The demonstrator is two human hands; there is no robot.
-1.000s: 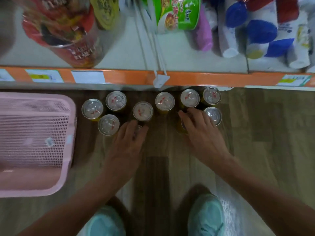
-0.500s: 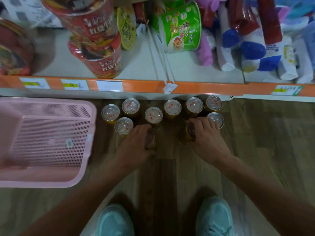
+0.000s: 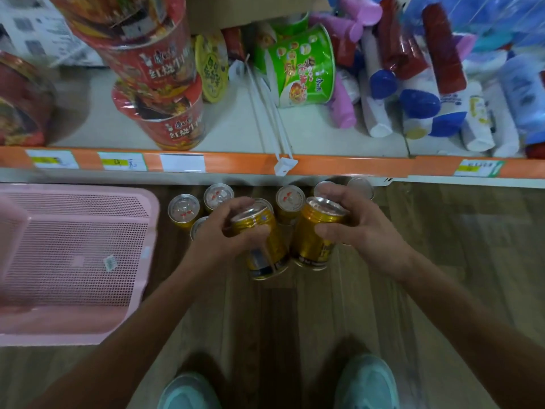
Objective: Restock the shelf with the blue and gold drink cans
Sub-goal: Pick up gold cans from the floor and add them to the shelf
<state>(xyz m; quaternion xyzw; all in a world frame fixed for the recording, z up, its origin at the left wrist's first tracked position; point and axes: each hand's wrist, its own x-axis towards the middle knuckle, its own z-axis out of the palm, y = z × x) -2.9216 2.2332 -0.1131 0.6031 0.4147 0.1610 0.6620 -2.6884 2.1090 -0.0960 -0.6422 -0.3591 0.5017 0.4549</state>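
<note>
Gold cans (image 3: 262, 246) fill your curled left grip (image 3: 233, 231) and right grip (image 3: 362, 228). Pick-up looks done; next, place both on the shelf (image 3: 236, 134) beyond.

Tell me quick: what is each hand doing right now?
Left hand: grips a gold can.
Right hand: grips a second gold can.

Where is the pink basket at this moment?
In the head view, the pink basket sits on the wooden floor at the left, below the orange shelf edge, just left of the standing cans.
</note>
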